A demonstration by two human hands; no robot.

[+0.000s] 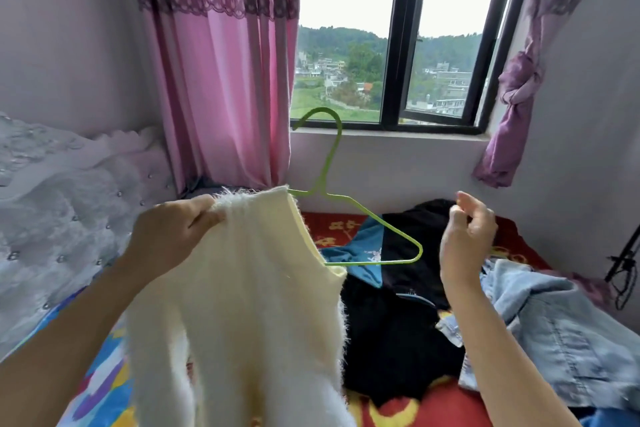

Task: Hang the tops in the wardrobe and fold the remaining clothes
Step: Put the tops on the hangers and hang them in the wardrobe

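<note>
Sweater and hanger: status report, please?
Left hand grips white sweater at shoulder; right hand free, holding nothing. Green hanger half inside sweater, one end bare. Black clothes, denim jacket lying below, not blocking.

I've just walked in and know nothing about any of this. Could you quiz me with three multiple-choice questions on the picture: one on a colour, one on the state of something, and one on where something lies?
1. What colour is the hanger?
A pink; B green; C black

2. How does the white sweater sit on it?
A fully on, both hanger arms covered; B one hanger arm inside the sweater, the other bare; C not on it at all

3. Where is the denim jacket?
A in the right hand; B on the hanger; C on the bed, to the right of the black clothes

Answers:
1 B: the wire is bright green.
2 B: the left hand grips the sweater over the covered arm, while the far arm and hook stick out bare.
3 C: it lies crumpled on the red cover, and the right hand holds nothing.
</note>
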